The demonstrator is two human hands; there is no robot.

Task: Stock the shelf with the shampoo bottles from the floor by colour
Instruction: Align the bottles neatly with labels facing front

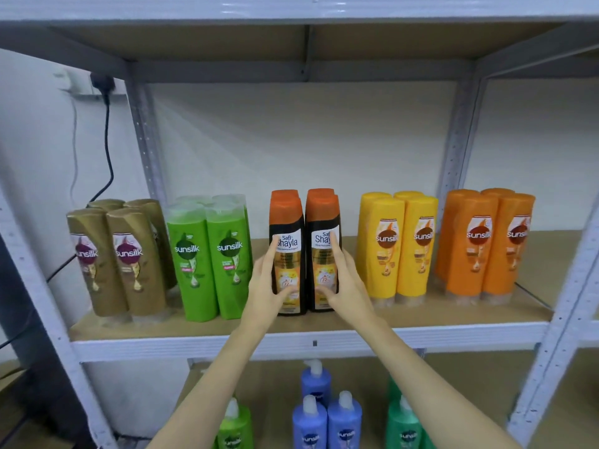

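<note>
Since five colour groups already stand sorted along the middle shelf (311, 343), the job looks close to done, as a guess; floor is out of view, so can't tell whether any bottles remain down there.

Landmark: the black Safi Shayla bottles (304, 254) with orange caps, centre of the shelf, two in front touching side by side, two more caps showing right behind them; just beside them on the camera's left, the green Sunsilk bottles (209, 260); beyond those, the gold-brown Sunsilk bottles (113, 260) at the end of the row; on the other side of the Shayla pair, with a bare gap of board between, the yellow Sunsilk bottles (397, 247); past those, the orange Sunsilk bottles (486, 244); every group upright, labels forward.

Left hand (265, 286) wraps the outer side of the left front Shayla bottle, fingers up along the label, thumb low on the front; gripping loosely or pressing, can't tell which; right hand (343, 280) mirrors it on the right front bottle, index finger lying up the label; neither hand clenched, both in contact; bottles look seated on the board, not lifted; likely step is squaring this pair up.

Below the Shayla group, a lower shelf carries blue pump bottles (327, 416) with green pump bottles on either side, partly hidden by the forearms.
</note>
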